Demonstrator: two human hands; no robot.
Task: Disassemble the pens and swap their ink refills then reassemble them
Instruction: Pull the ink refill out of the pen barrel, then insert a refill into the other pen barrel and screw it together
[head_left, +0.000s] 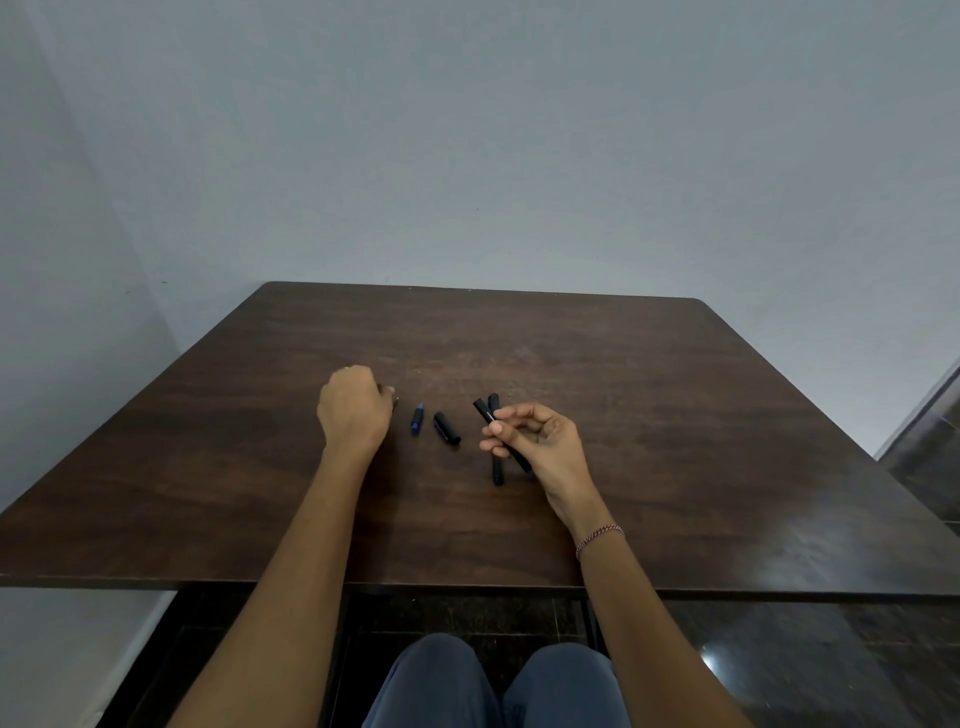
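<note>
My right hand (540, 441) pinches a black pen barrel (485, 411) that slants up to the left, just above the table. A second black barrel (497, 467) lies on the dark wooden table (675, 415) under it, pointing towards me. Left of these lie a short black cap (447, 428) and a small blue-tipped piece (417, 419). My left hand (355, 410) rests curled on the table further left; a small pale object (395, 395) shows at its fingertips, too small to identify.
The table's near edge runs across the view above my knees (498, 686). A grey wall stands behind the table's far edge. Dark tiled floor shows to the right.
</note>
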